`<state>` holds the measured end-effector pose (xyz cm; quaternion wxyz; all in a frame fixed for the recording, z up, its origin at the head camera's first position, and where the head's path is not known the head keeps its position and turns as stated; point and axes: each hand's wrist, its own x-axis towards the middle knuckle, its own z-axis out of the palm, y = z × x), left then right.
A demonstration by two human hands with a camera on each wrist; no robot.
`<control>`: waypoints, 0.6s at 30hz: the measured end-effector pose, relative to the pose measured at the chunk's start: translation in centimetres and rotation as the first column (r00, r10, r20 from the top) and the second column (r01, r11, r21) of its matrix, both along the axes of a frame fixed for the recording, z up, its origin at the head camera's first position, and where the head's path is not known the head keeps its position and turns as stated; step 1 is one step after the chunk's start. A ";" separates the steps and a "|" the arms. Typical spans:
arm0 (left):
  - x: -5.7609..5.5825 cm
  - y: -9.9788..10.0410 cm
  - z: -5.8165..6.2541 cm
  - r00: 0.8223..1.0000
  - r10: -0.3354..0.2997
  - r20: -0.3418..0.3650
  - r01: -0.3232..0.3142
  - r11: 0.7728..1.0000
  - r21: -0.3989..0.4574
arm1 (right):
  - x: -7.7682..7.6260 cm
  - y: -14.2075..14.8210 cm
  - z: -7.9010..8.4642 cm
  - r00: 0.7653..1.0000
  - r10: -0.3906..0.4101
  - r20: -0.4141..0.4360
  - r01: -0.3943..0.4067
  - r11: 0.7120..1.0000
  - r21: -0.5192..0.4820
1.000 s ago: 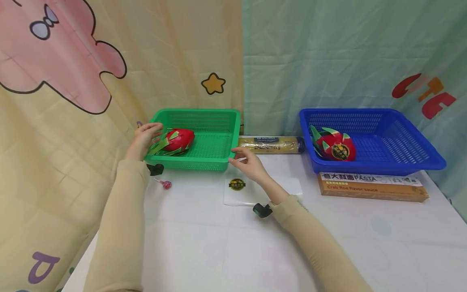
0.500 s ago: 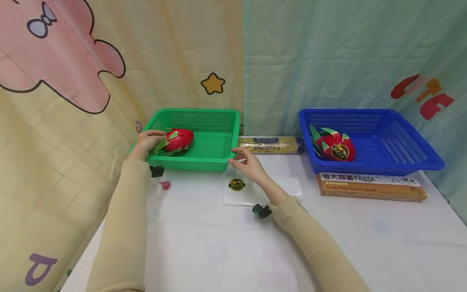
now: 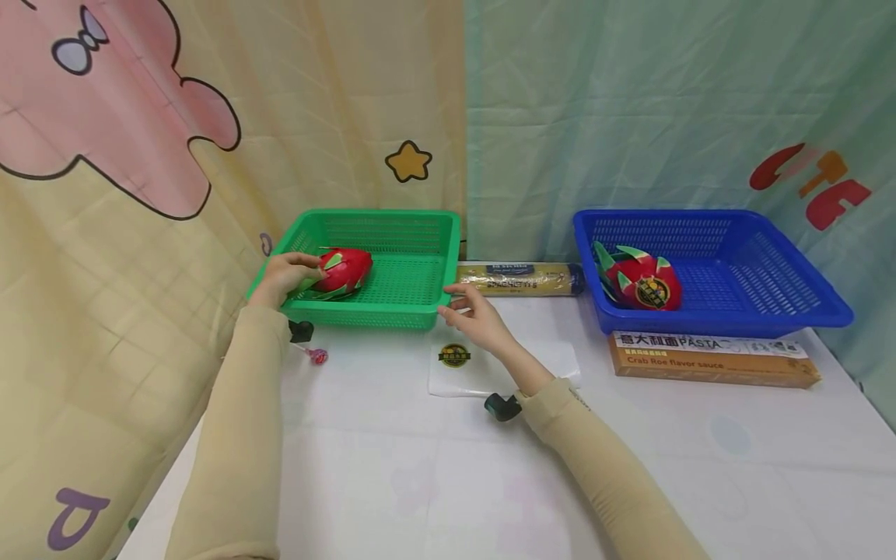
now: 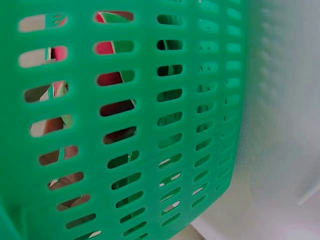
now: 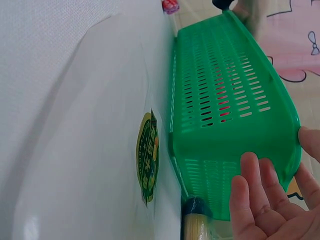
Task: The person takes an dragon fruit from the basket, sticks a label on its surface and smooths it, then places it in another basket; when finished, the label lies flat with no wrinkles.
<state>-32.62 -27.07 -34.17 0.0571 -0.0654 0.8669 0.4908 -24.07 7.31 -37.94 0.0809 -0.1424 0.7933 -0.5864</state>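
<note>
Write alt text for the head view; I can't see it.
A person's left hand touches the leafy end of a red dragon fruit in a green basket, the right hand at the basket's near right corner. At right, a blue basket holds another dragon fruit; a spaghetti packet lies between the baskets.

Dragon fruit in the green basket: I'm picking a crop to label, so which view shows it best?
Head: it shows most of the dragon fruit, only its leafy end partly behind the left hand. Left wrist shows red and green patches through the basket; right wrist, just bits of red.
</note>
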 end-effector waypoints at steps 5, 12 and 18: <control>-0.1 0.1 -0.2 1.000 0.014 -0.014 -0.014 0.999 -0.029 | 1.2 -0.1 1.5 1.000 0.001 -0.017 0.000 1.000 0.016; -0.2 0.1 -0.3 0.999 0.021 -0.029 -0.022 0.999 -0.033 | 1.3 -0.1 1.6 1.000 0.003 0.003 -0.003 1.000 0.009; -0.1 -0.1 -0.3 1.000 -0.015 -0.017 0.014 0.999 -0.049 | 1.0 -0.1 1.2 1.000 0.004 -0.001 -0.004 1.000 0.003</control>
